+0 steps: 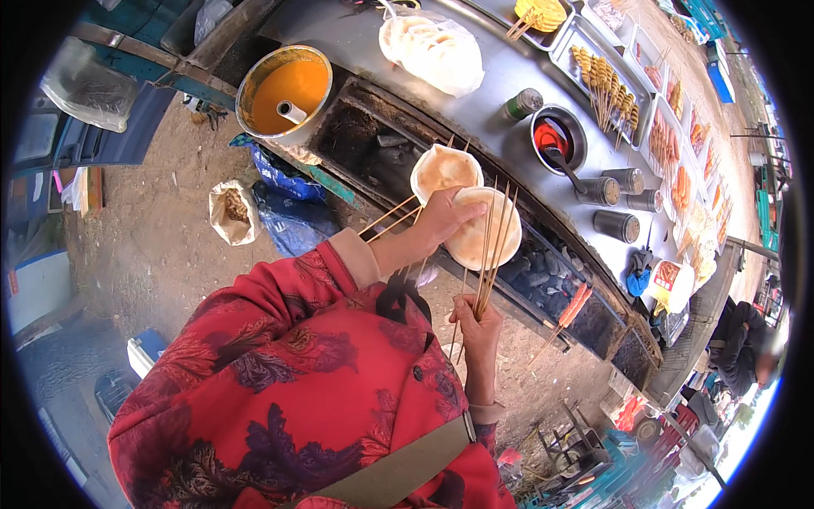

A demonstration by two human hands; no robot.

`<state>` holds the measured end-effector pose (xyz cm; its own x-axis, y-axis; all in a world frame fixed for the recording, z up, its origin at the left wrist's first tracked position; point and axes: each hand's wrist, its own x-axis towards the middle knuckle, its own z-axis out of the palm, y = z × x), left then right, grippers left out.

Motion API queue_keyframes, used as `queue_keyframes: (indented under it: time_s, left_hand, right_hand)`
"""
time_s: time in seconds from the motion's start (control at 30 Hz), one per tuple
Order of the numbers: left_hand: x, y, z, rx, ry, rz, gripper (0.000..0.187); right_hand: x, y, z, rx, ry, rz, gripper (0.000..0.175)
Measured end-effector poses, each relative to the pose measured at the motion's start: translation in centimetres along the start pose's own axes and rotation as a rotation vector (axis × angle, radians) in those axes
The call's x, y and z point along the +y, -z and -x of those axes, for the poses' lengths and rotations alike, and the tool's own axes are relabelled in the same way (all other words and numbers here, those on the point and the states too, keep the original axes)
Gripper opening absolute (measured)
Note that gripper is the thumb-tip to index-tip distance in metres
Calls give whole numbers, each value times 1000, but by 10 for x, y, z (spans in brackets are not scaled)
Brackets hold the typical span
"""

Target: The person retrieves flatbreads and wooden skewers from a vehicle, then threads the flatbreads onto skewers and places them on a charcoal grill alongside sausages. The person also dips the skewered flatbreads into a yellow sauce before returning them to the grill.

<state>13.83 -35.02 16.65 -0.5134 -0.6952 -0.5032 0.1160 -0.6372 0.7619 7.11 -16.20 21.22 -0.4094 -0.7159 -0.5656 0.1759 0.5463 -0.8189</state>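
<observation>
My left hand (448,219) grips a round flatbread (470,254) by its edge, the thumb on top. Another flatbread (447,168) lies just beyond that hand, over the near side of a long charcoal grill (375,121), with thin skewers around it. My right hand (477,315) is closed on a bunch of thin wooden skewers (486,283), whose upper ends cross over the nearer flatbread; whether they pierce it I cannot tell. Two skewers (394,216) stick out to the left behind my left wrist. A reddish skewered food (575,305) rests on the grill further right.
A pot of orange sauce (286,92) stands at the grill's left end. The metal counter (489,121) holds a bag of flatbreads (432,51), a bowl of red sauce (556,137), several shakers (617,226) and trays of skewers (604,83). A person (741,343) is at the far right.
</observation>
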Motion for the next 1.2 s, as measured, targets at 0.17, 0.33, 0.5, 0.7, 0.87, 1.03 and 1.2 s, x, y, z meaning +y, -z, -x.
queue_keyframes:
  time_s: [0.17, 0.33, 0.5, 0.7, 0.87, 1.03, 1.2]
  left_hand:
    - [-11, 11, 6, 27, 65, 3, 33]
    - [0, 24, 0, 50, 72, 2, 32]
    - [11, 43, -5, 78, 76, 26, 32]
    - [27, 65, -31, -57, -11, -108, 34]
    - [106, 112, -101, 323, -917, -771, 19]
    - [167, 137, -177, 299, -842, -1584, 18]
    - [169, 121, -224, 216, -908, -1854, 26]
  right_hand:
    - [4, -8, 1, -41, -59, -37, 13]
    - [3, -22, -14, -81, -31, -37, 16]
    - [1, -33, -31, -156, -25, 19, 19]
    - [-1, -47, -49, 1, 51, -21, 21]
    - [5, -59, -81, 53, 178, -22, 22]
    - [18, -58, -87, 115, 222, 250, 26]
    - [41, -21, -62, 300, 320, 350, 21]
